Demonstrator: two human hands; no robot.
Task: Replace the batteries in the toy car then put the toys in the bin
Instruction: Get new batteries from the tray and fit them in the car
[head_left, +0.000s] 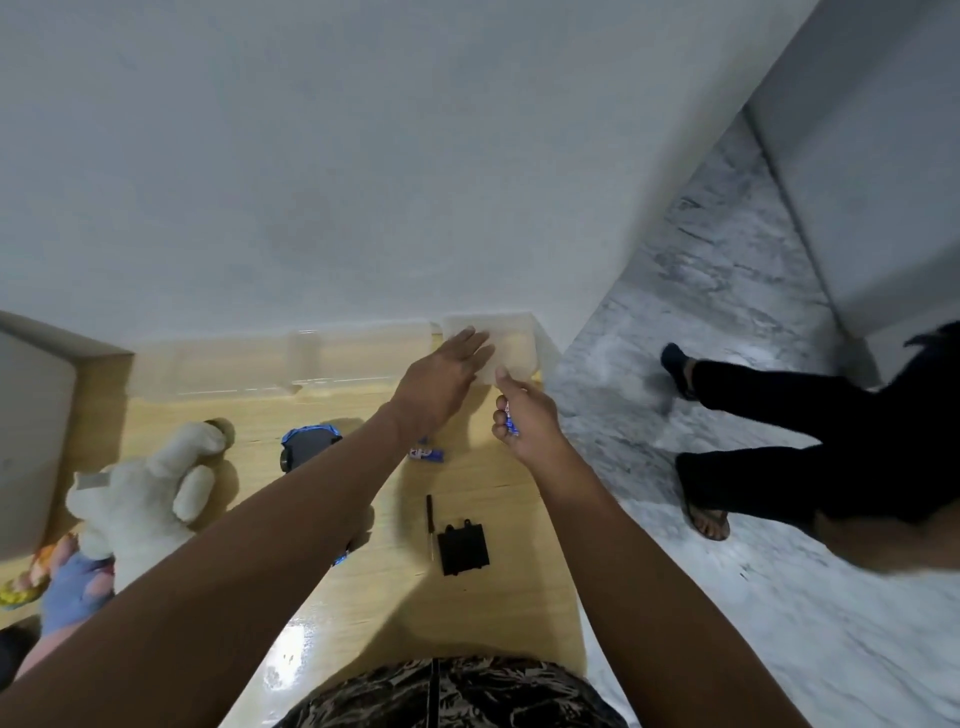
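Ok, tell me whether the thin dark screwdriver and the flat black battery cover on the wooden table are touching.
Apart. The head view shows a strip of bare wooden table between the thin dark screwdriver and the flat black battery cover beside it.

dim, soft | glare on table (291, 639) | wide-angle edge warp | slight blur

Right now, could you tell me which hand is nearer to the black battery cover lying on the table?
Right. The right hand, holding batteries, is beyond the black battery cover; the left hand reaches farther, onto the clear container.
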